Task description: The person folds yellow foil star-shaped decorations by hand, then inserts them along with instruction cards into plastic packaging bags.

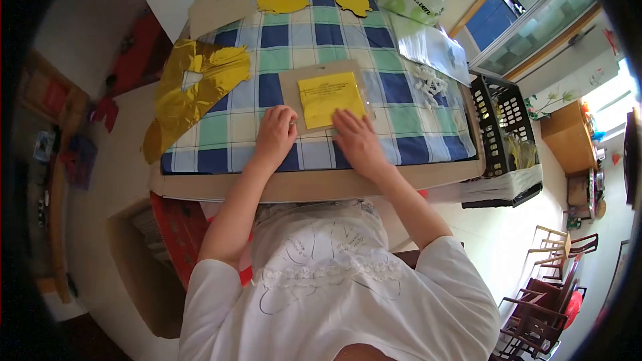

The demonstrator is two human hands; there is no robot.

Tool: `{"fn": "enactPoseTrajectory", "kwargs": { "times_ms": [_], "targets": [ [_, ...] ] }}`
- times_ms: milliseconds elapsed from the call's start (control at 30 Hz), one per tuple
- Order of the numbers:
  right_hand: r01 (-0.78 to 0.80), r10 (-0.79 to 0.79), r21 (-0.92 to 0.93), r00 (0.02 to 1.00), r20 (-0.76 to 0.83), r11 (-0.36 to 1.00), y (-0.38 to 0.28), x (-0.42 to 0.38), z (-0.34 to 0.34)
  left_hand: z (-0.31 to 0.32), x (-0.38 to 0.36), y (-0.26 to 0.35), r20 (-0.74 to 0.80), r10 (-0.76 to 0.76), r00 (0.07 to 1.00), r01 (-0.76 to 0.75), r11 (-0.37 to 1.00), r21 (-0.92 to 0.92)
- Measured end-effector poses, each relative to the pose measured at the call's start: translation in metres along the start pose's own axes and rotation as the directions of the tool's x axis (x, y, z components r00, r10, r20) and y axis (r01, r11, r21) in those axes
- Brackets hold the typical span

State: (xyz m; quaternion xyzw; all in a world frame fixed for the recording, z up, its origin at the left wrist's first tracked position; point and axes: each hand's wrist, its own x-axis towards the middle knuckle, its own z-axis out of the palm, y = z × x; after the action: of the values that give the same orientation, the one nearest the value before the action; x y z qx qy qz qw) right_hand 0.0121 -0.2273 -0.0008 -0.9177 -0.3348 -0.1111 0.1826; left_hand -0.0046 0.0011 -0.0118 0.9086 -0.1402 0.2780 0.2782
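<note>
While both hands lie flat on the checked tabletop (321, 40), the left hand (276, 132) presses the cardboard sheet (289, 90) at its 7 o'clock corner, fingers spread and grasping nothing. The right hand (358, 140), equally open, rests on the lower edge of the folded yellow foil packet (329, 97) lying on that sheet. At 9 o'clock sits crumpled gold foil (190, 87), probably a deflated balloon.

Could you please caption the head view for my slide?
Both hands, left hand and right hand, press a yellow sheet on cardboard atop a checked tablecloth.
</note>
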Motion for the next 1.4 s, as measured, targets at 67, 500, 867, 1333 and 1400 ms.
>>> {"fn": "enactPoseTrajectory", "kwargs": {
  "times_ms": [67,500,867,1333,1400],
  "targets": [
    [-0.065,0.064,-0.054,0.998,-0.022,0.996,0.027,-0.012,-0.011,0.000,-0.001,-0.001,0.009,0.001,1.000,-0.001,1.000,0.007],
    [-0.169,0.166,-0.100,0.985,-0.046,0.980,0.054,-0.024,-0.016,0.024,0.121,-0.036,0.253,-0.193,0.948,0.177,0.981,0.082],
    [-0.173,0.169,-0.067,0.984,-0.055,0.983,0.051,-0.021,-0.020,0.062,0.161,-0.057,0.536,-0.433,0.725,0.499,0.866,0.026],
    [-0.078,0.082,0.037,0.991,-0.110,0.996,0.075,-0.022,-0.006,-0.381,-0.007,0.035,0.210,-0.468,0.858,0.430,0.880,0.202],
    [-0.017,0.019,0.014,0.993,-0.116,1.000,0.085,-0.024,-0.001,-0.422,-0.066,0.055,0.126,-0.629,0.767,0.569,0.758,0.319]
  ]
}}
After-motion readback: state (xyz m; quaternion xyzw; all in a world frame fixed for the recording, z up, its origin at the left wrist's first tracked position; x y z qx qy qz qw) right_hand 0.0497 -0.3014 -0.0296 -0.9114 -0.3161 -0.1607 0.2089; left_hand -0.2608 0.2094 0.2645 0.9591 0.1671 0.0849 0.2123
